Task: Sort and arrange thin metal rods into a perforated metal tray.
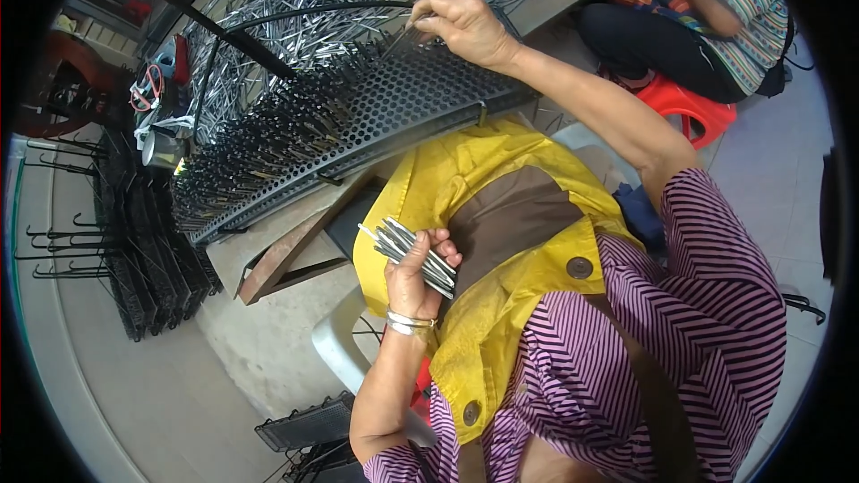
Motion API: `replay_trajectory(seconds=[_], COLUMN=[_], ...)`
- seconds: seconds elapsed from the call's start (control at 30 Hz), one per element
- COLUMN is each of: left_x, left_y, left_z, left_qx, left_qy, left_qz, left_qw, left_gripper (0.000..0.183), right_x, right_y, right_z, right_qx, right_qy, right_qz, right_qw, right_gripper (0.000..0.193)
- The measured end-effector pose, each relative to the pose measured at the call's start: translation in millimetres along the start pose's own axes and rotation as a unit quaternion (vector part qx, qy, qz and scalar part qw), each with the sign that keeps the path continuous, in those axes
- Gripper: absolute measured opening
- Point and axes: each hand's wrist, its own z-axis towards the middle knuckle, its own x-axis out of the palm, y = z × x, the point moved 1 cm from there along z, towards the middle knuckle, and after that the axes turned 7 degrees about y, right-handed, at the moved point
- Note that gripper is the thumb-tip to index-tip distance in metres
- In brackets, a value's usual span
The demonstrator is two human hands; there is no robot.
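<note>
My right hand (463, 29) pinches a thin metal pin (413, 25), its tip hard to discern, over the perforated rack (394, 107); my left hand (413, 279) clasps a pin bundle (413, 254) above my yellow apron (501, 215).

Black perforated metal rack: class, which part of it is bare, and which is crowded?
The black perforated metal rack is bare along its right end, below the right hand. Its left stretch is crowded with standing thin metal rods. The left hand grips a silver rod bundle.
</note>
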Motion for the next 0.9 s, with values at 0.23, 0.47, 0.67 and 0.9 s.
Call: replay_trajectory(seconds=[0.23, 0.47, 0.67, 0.9], left_x=[-1.5, -1.7, -1.8, -2.4], left_y=[1.5, 1.4, 1.7, 0.2], left_z=[0.6, 0.0, 1.1, 0.7], left_qx=[-0.005, -0.004, -0.007, -0.002], left_qy=[0.005, -0.002, 0.001, 0.012], left_qz=[0.008, 0.004, 0.01, 0.002], left_qw=[1.0, 1.0, 1.0, 1.0], left_gripper=[0.015, 0.014, 0.014, 0.013], right_x=[-3.0, 5.3, 6.5, 24.3], right_y=[4.8, 5.2, 11.3, 29.9], right_z=[0.9, 3.8, 26.0, 61.4], right_qx=[-0.075, -0.154, -0.048, 0.019], right_qy=[0.005, 0.063, 0.116, 0.151], right_qz=[-0.107, -0.112, -0.113, -0.216], right_qw=[0.991, 0.98, 0.986, 0.964], right_gripper=[0.009, 0.009, 0.011, 0.009])
